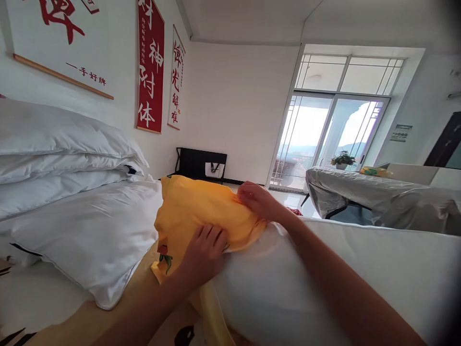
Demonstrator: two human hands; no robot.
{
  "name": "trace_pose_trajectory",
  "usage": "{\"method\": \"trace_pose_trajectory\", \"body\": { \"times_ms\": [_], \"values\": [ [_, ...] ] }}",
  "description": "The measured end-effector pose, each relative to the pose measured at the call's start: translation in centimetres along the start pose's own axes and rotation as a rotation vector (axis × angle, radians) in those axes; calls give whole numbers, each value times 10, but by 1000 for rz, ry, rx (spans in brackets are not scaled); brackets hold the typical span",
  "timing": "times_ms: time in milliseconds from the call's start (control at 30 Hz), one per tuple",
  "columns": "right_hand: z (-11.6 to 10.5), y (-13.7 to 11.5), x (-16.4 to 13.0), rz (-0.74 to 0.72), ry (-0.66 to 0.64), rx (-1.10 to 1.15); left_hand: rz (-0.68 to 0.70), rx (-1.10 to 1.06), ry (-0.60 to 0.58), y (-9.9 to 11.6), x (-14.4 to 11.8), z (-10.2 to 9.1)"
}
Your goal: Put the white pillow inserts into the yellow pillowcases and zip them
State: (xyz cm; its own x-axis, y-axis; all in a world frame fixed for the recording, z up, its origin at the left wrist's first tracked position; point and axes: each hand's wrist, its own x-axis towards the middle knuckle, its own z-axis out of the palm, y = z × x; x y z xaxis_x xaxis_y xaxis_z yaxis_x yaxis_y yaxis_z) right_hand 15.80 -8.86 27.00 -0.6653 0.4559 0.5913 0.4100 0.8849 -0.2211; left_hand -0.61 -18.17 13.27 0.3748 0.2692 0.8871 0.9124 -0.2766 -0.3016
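A yellow pillowcase [190, 209] with a small printed figure covers the far end of a long white pillow [324, 274] that lies across my front. My left hand [205, 247] grips the case's open edge on the near side, fingers curled into the cloth. My right hand [257, 199] pinches the same edge on the top of the pillow. The rest of the white pillow sticks out bare toward the right.
Three white pillows [61, 158] are stacked at the left on the bed, against a wall with red and white scrolls [150, 62]. A table under silver sheeting [360, 192] stands at the right, before glass balcony doors [324, 139]. A black rack [200, 163] stands by the far wall.
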Motion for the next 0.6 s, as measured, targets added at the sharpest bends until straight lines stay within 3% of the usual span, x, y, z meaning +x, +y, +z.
{"method": "trace_pose_trajectory", "body": {
  "times_ms": [133, 200, 367, 467, 600],
  "values": [
    [2, -19, 22, 189, -183, 1, 9, -14, 81, 6, 12, 8],
    [11, -32, 34, 288, -205, -82, -5, -57, 92, 14, 14, 10],
    [56, -44, 52, 324, -84, -305, -63, -56, -37, 37, 18, -2],
    [77, -29, 57, 310, -24, -201, -162, -75, -36, 47, 12, -9],
    [74, -9, 55, 256, 196, 7, -252, -254, -85, 50, -5, 9]
  ]
}}
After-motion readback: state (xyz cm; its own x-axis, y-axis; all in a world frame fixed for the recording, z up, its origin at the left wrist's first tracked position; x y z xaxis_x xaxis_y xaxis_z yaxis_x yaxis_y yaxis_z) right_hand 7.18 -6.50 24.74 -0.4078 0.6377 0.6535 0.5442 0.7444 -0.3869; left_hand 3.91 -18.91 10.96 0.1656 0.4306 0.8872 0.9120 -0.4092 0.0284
